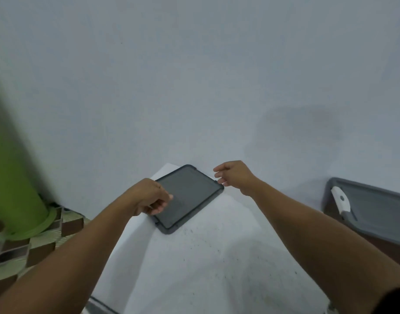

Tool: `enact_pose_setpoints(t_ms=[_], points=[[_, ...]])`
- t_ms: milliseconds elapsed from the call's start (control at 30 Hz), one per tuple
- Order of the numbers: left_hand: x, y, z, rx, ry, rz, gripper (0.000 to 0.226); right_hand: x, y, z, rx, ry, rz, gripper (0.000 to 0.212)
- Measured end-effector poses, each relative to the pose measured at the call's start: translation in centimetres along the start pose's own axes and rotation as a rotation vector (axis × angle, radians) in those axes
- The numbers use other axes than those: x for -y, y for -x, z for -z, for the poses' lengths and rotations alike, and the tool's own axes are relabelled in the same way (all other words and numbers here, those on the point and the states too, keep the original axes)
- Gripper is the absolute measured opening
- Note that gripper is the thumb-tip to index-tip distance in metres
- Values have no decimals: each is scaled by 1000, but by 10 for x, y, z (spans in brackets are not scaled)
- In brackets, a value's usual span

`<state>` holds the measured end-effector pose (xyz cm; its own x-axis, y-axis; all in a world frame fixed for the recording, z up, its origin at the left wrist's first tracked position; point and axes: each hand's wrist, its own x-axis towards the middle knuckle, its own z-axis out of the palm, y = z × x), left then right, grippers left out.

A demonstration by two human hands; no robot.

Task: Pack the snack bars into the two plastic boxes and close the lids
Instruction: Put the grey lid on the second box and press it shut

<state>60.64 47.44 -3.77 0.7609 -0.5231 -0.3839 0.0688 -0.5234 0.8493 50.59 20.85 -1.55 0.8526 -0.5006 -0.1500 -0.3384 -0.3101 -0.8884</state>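
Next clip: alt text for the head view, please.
Two bare arms reach for a flat grey lid on a white table: the left hand curls at its left edge, grip unclear, and the right hand hovers open by its far corner. A grey-lidded box with a white latch sits at right.

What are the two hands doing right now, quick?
Left hand: fingers curled at the edge of the grey lid; whether it grips cannot be told.
Right hand: open, holding nothing, beside the lid's far corner.
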Motion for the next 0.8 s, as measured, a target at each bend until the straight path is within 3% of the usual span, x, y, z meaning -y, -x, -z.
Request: enact_pose_setpoints(t_ms=[200, 367, 667, 800], points=[[26, -31, 24, 22, -94, 187, 21, -11, -63, -31, 12, -3, -60, 23], [47, -49, 35, 88, -149, 344, 21, -15, -91, -54, 43, 348, -41, 40], [64, -64, 33, 80, -11, 351, 22, -30, -115, -72, 215, 608, -116, 50], [72, -57, 27, 13, 176, 319, 18, -36, -120, -70, 55, 536, -154, 44]])
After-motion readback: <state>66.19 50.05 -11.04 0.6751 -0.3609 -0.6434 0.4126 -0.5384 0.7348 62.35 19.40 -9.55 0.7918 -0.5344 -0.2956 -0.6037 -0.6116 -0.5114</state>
